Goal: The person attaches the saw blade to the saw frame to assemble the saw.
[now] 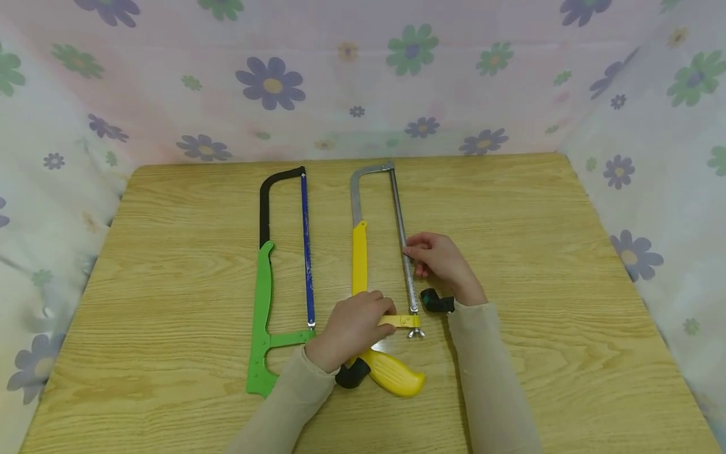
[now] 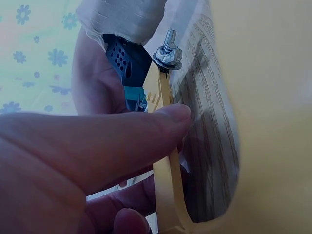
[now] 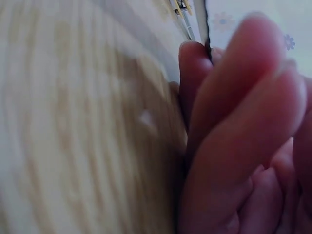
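A wood-grain counter (image 1: 567, 328) spreads out under the yellow saw (image 1: 360, 258), which lies flat at its middle. Beyond the saw and away to both its sides hangs white-and-pink cloth (image 1: 340, 82), printed with purple, green and orange flowers. Just left of the yellow saw, the green saw (image 1: 263, 296) lies nearly parallel, its blue blade (image 1: 308, 252) carrying pale, scuffed marks too small to read. And here's the action: the left hand (image 1: 354, 325) grips the yellow saw's crossbar, thumb on one face, fingers on the other, near the wing nut (image 1: 416, 333) at the bar's end. Over on the yellow saw's right side, the right hand (image 1: 442, 258) pinches its silvery blade (image 1: 402, 233) between thumb and fingers! Pale sleeves (image 1: 493, 372) reach in from the saw's handle end, a dark wrist camera (image 1: 437, 301) showing at each cuff.
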Motion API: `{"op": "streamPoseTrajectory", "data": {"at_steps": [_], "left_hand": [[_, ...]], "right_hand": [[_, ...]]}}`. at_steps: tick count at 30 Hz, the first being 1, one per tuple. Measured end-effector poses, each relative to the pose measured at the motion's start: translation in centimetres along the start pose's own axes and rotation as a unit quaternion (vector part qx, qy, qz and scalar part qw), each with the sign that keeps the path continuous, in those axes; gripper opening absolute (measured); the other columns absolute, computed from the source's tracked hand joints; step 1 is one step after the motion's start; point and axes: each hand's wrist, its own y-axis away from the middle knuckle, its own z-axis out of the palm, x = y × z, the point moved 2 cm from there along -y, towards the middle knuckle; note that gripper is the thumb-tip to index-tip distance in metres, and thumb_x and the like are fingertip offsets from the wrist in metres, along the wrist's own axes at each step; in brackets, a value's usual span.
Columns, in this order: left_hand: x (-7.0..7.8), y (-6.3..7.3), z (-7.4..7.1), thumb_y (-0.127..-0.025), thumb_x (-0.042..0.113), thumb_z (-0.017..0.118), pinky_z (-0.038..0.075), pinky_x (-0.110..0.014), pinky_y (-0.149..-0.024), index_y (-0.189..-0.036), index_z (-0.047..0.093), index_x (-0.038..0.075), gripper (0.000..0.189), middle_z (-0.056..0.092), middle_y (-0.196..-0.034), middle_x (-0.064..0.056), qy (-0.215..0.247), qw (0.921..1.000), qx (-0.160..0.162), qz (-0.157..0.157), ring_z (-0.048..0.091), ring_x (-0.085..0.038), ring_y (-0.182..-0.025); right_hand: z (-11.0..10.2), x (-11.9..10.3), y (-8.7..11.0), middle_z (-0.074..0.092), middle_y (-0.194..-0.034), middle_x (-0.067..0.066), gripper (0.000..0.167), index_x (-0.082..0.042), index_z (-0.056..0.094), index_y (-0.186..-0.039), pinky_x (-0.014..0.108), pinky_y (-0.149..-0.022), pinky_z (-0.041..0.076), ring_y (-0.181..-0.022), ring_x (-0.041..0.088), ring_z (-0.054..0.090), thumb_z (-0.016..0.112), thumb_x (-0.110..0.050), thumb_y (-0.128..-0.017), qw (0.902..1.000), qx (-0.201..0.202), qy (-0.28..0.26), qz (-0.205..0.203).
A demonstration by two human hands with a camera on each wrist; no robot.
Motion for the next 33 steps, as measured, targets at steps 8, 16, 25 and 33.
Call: {"op": "streamPoseTrajectory", "data": {"at_steps": [8,16,25,33], "left_hand": [[0.0,0.0,-0.2,-0.078,0.036,0.067,0.036,-0.02,-0.048,-0.087,0.063,0.024,0.016,0.051,-0.078,0.011,0.004,1.0,0.003,-0.001,0.048,-0.005,-0.066],[0.1,0.1,-0.1,-0.078,0.036,0.066,0.036,-0.02,-0.049,-0.087,0.062,0.024,0.015,0.05,-0.078,0.012,0.006,1.0,-0.003,0.001,0.048,-0.006,-0.067],[0.4,-0.2,0.0,-0.079,0.037,0.066,0.036,-0.02,-0.049,-0.093,0.063,0.024,0.019,0.051,-0.08,0.011,-0.008,0.9998,0.016,0.011,0.048,-0.006,-0.068],[0.5,0.1,0.1,-0.08,0.036,0.065,0.036,-0.02,-0.05,-0.096,0.063,0.024,0.02,0.052,-0.081,0.011,-0.003,0.9999,0.01,0.001,0.047,-0.006,-0.069]], "right_hand": [[0.4,-0.6,0.1,0.059,-0.075,0.011,0.028,-0.008,0.057,-0.108,0.029,-0.046,0.046,-0.048,0.017,0.053,0.061,-0.023,-0.085,0.9996,0.018,0.023,-0.004],[0.2,-0.5,0.3,0.06,-0.076,0.012,0.025,-0.006,0.056,-0.101,0.03,-0.048,0.047,-0.05,0.019,0.055,0.061,-0.025,-0.085,0.9993,0.016,0.035,0.001],[-0.3,-0.3,0.7,0.059,-0.078,0.015,0.031,-0.002,0.052,-0.103,0.032,-0.052,0.049,-0.055,0.02,0.057,0.06,-0.027,-0.086,0.9998,0.015,0.012,-0.003],[-0.4,0.9,2.9,0.057,-0.073,0.014,0.03,0.0,0.048,-0.104,0.034,-0.052,0.05,-0.053,0.02,0.057,0.055,-0.024,-0.089,0.9996,0.012,-0.023,0.013]]}}
